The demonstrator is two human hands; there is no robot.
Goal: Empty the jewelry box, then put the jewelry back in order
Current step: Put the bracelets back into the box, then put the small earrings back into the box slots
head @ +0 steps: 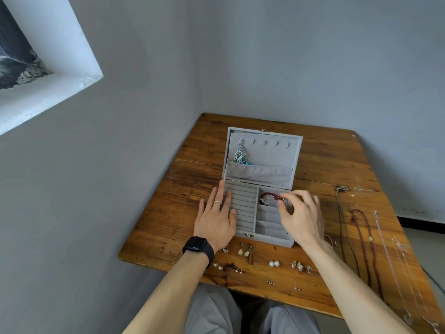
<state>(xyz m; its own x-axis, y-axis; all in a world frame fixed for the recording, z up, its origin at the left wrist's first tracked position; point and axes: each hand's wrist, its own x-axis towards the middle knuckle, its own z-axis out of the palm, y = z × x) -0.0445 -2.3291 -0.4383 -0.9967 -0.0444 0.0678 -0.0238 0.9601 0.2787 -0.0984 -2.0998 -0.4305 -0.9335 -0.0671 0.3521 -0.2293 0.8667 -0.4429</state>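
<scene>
Red bead bracelet lies in the jewelry box, just beside the spread-apart fingertips of the right hand. It looks light and floppy, so pinch the beads gently. The left hand rests flat on the box, fingers straight.

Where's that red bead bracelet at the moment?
In the head view, the red bead bracelet lies in the far right compartment of the jewelry box, at the fingertips of the right hand.

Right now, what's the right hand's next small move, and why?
Probably pinch the red bracelet and lift it out. The right hand hovers over it, fingers apart, in the jewelry box, back right compartment; the left hand lies flat on the box; earrings and necklaces lie on the table.
</scene>
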